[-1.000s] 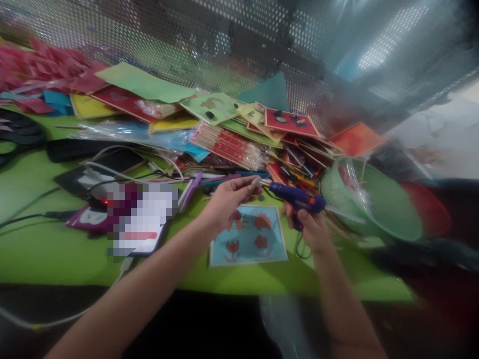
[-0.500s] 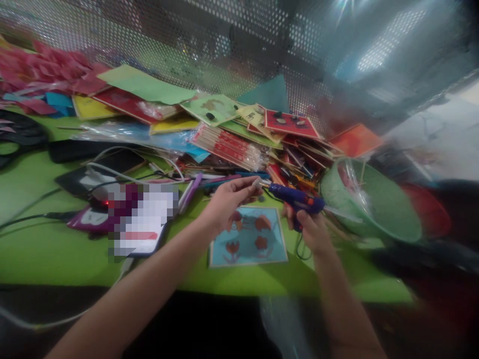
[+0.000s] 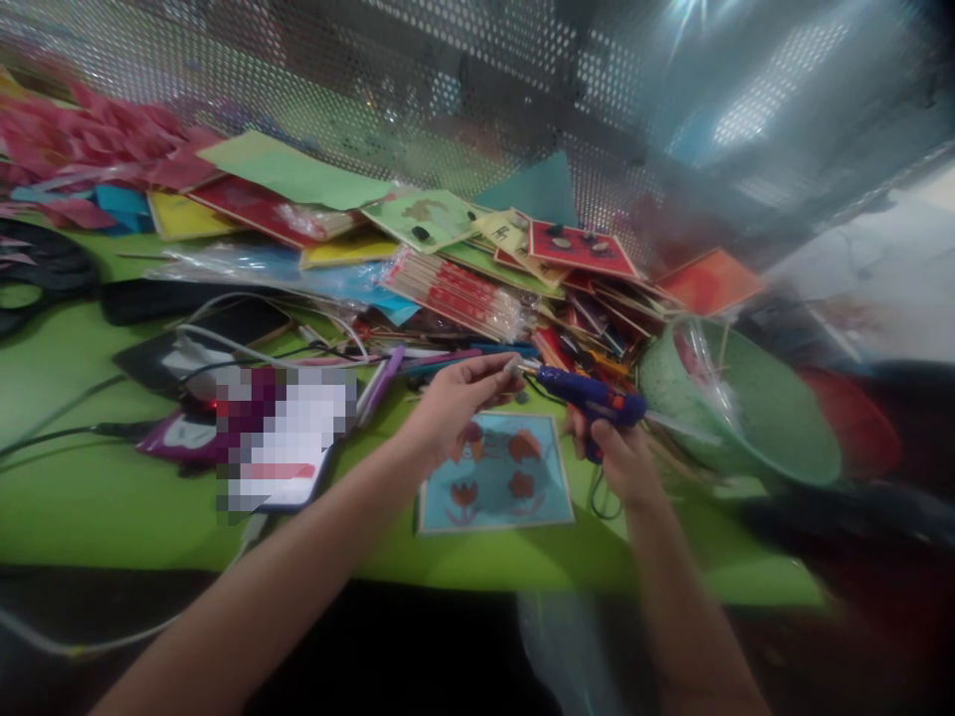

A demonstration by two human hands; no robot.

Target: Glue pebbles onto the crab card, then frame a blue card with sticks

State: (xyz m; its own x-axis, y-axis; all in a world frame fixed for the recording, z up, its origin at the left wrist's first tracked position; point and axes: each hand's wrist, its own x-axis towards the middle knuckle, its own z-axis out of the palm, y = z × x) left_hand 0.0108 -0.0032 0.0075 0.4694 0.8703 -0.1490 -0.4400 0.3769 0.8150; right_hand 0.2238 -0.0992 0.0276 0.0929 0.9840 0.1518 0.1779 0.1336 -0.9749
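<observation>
– Gripping the glue gun (image 3: 589,395), your right hand (image 3: 621,452) sits right of centre in the frame, fingers wrapped round the blue handle.

– And your left hand (image 3: 464,400) is near the centre, thumb and fingertips pinched nearly closed on a small pale piece (image 3: 511,367).

– Does your nozzle touch that piece?

– Its tip points left, right up at your fingertips; you can't tell from this view whether they meet.

– Where is your blue card (image 3: 492,477)?

– Flat on the green desk (image 3: 373,549), at the lower middle of the frame, below both your hands. It bears four reddish-brown shapes, and your left hand covers its upper left corner.

– What else lies around you?

– Left of your left forearm there's a phone (image 3: 289,487), its screen blurred into blocks. Above your hands, at the centre of the frame, you have a bundle of sticks (image 3: 452,290) with red bands, and to its upper right a red card (image 3: 578,247) with small stones on it. The green basket (image 3: 802,428) leans at the right of the frame, beyond your right hand.

– Pink paper (image 3: 90,134) is heaped at your upper left.
</observation>
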